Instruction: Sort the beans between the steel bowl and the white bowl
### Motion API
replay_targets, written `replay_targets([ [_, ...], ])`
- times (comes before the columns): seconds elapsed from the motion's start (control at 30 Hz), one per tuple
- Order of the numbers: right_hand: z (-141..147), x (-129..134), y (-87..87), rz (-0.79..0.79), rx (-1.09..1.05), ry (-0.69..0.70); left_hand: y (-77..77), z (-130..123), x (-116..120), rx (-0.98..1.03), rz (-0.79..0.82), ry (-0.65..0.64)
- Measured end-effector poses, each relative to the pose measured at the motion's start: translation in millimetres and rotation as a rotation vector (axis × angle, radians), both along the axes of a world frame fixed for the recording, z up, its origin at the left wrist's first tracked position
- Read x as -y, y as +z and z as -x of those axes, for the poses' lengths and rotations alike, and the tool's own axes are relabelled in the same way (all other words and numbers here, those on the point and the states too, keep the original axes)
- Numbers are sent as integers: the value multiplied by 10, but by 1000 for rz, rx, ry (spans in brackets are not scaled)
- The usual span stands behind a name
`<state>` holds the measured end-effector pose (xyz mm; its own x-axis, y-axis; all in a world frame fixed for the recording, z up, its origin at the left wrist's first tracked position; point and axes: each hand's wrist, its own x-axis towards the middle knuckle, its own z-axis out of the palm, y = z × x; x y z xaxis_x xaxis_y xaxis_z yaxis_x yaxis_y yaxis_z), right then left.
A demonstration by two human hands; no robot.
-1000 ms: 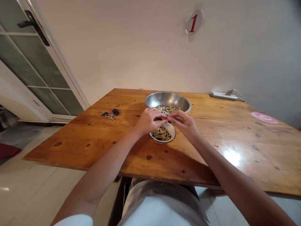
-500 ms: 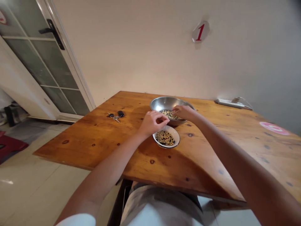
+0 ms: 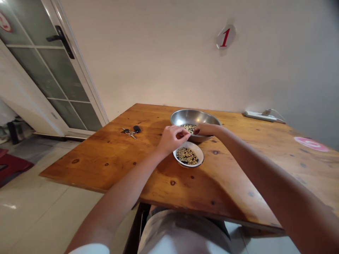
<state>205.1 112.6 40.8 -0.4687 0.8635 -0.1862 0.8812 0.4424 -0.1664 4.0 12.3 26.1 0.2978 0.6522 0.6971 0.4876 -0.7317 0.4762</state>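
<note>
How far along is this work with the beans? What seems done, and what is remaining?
Done: the small white bowl holds a layer of beans, mostly pale with some dark. In hand: the right hand reaches into the steel bowl, and the left hand is curled just above the white bowl. Remaining: a patch of mixed beans in the steel bowl.

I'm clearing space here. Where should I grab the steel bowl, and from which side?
Grip the flared rim of the steel bowl on its right side, coming from the right: that stretch is free, while your right hand is over the near rim and the white dish sits in front.
</note>
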Motion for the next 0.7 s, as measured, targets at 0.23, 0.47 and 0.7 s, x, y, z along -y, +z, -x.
replay_targets([
  [0.23, -14, 73, 27, -115, -62, -59, -18, -3, -19, -8, -13, 17],
  [0.47, 29, 575, 41, -369, -578, -117, -16, -13, 9, -54, -10, -21],
  [0.7, 190, 1257, 111, 12, -1219, -44, 77, -40, 160, -36, 41, -160],
])
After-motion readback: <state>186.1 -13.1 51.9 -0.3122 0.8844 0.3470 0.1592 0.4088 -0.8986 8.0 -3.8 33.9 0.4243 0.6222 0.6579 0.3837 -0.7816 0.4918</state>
